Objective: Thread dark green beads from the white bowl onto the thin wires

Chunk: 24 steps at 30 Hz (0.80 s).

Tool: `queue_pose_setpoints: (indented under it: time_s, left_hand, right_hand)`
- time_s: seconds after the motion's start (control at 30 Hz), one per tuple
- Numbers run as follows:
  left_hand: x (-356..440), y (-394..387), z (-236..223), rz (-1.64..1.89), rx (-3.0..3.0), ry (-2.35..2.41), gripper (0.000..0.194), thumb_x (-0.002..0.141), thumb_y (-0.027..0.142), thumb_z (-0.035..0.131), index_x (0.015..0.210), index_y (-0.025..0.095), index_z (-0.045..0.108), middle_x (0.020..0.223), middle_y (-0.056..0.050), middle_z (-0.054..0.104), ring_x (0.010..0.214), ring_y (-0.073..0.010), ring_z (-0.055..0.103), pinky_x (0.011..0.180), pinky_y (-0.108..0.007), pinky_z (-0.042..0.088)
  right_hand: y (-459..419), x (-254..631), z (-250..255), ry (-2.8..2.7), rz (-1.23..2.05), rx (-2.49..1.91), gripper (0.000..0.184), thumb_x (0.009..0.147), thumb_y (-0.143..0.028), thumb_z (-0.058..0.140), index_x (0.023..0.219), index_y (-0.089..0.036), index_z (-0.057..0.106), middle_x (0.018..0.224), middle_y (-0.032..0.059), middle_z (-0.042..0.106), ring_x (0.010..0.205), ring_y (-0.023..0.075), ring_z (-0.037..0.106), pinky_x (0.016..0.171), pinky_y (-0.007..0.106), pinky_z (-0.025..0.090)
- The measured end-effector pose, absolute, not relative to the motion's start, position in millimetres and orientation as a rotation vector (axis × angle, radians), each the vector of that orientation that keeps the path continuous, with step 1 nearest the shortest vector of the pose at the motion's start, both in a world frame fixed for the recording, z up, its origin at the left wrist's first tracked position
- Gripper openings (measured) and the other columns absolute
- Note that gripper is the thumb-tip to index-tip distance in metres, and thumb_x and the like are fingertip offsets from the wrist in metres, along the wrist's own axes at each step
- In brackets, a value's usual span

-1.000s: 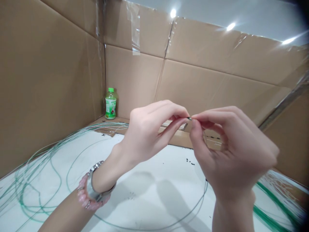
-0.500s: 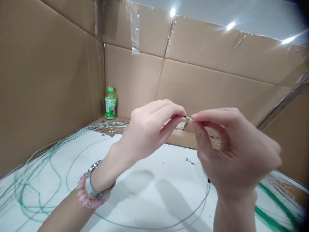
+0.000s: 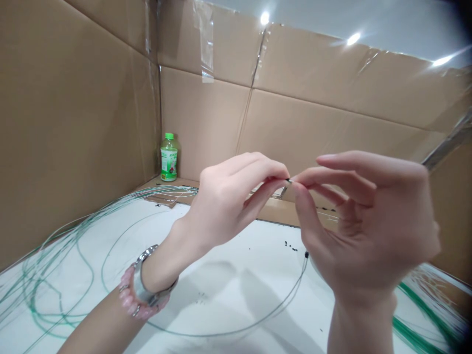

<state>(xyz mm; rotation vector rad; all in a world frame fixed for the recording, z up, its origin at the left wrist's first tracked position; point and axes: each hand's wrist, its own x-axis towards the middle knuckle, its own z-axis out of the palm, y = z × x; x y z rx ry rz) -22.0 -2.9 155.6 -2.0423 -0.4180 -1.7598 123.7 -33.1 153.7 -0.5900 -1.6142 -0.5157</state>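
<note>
Above the white table, my left hand (image 3: 239, 196) is closed, thumb and fingertips pinching a thin green wire (image 3: 289, 180), of which only a short dark bit shows. My right hand (image 3: 368, 216) pinches the same wire from the other side, thumb against a fingertip, with one finger raised clear. The fingertips of both hands nearly meet and hide most of the wire. Below my right palm hangs a black-tipped wire end (image 3: 306, 254); from it a green wire curves down across the table toward my left wrist.
Loose green wires (image 3: 55, 255) spread over the left of the white table (image 3: 214, 305). A thick green bundle (image 3: 424, 314) lies at the right. Small black pieces (image 3: 290, 245) are scattered ahead. A green-capped bottle (image 3: 168, 157) stands in the corner of the cardboard walls (image 3: 206, 118).
My right hand's fingertips have closed up to my left ones, and one right finger has lifted away. The hanging black tip has shifted left and up. My left hand has moved slightly right.
</note>
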Motion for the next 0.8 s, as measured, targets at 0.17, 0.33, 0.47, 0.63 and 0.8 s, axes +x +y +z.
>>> queue_pose_setpoints:
  time_s: [0.17,0.33,0.47,0.63,0.8]
  left_hand:
    - [-21.4,-1.2,154.2,-1.725,-2.039,-0.373,0.013,0.084,0.007,0.062,0.079,0.019,0.059,0.074,0.003,0.070,0.065,-0.0078,0.063,0.062,-0.017,0.050]
    - [-21.6,-0.6,154.1,-1.745,-2.058,-0.358,0.014,0.084,0.007,0.061,0.078,0.020,0.060,0.073,0.004,0.069,0.064,-0.0072,0.064,0.062,-0.016,0.051]
    - [-22.7,-0.7,155.2,-1.742,-2.088,-0.402,0.012,0.084,0.010,0.063,0.077,0.019,0.061,0.072,0.005,0.070,0.064,-0.0060,0.065,0.061,-0.014,0.049]
    - [-24.5,-2.3,155.7,-1.734,-2.140,-0.459,0.011,0.085,0.010,0.062,0.078,0.019,0.063,0.073,0.006,0.071,0.063,-0.0046,0.065,0.060,-0.013,0.048]
    - [-23.9,-1.7,153.6,-1.735,-2.222,-0.540,0.014,0.087,0.012,0.057,0.077,0.020,0.062,0.070,0.005,0.069,0.061,-0.0069,0.063,0.055,-0.017,0.046]
  right_hand:
    - [-36.5,124.8,153.3,-1.658,-0.524,-0.617,0.052,0.078,0.002,0.059,0.116,-0.033,0.056,0.099,-0.0021,0.067,0.080,0.0167,0.069,0.071,0.031,0.061]
    - [-32.3,126.6,155.9,-1.575,-0.462,-0.541,0.036,0.078,-0.003,0.064,0.106,-0.026,0.062,0.089,-0.0008,0.066,0.075,0.0176,0.070,0.061,0.029,0.062]
    - [-28.5,127.3,159.9,-1.568,-0.413,-0.481,0.041,0.074,0.000,0.068,0.106,-0.024,0.063,0.096,0.0003,0.063,0.074,0.0153,0.071,0.056,0.022,0.062]
    - [-29.7,125.5,158.4,-1.558,-0.285,-0.519,0.043,0.073,-0.003,0.071,0.109,-0.024,0.060,0.105,0.0010,0.061,0.076,0.0139,0.071,0.064,0.024,0.064]
    - [-30.5,124.8,158.6,-1.605,-0.111,-0.567,0.042,0.073,-0.006,0.069,0.109,-0.025,0.058,0.083,-0.0021,0.063,0.074,0.0134,0.068,0.060,0.022,0.060]
